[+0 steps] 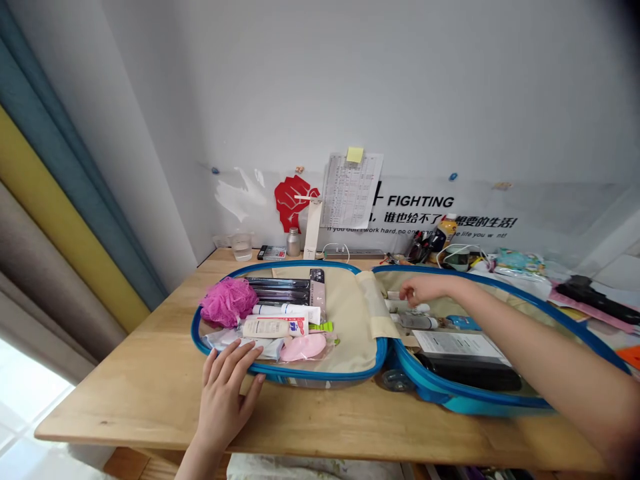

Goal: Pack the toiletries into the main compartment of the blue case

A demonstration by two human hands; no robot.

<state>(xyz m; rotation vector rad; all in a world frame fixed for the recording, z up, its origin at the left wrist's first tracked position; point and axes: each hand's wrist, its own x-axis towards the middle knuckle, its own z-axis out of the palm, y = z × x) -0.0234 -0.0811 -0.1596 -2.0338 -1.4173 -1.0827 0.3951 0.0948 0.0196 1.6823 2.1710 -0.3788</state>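
A blue-rimmed suitcase [320,381] lies unfolded on the wooden table. My left hand [231,373] rests with fingers apart on the near rim of its left half, touching a clear plastic packet [273,349]. Close by are a pink puff [306,347], a white tube with red print [275,326], a pack of toothbrushes [280,291] and a magenta bath sponge [229,301]. Over the right half, my right hand [425,291] has its fingers pinched together beside a small whitish piece [393,295]; whether it grips that is unclear. Below it lie white tubes and a clear bottle [417,322].
In the right half also lie a black case [467,372] and a printed white sheet [457,345]. Behind stand a glass of water [242,248], a small jar [293,243], a power strip [355,254] and an orange-yellow bottle [445,233]. Clutter covers the table's right end.
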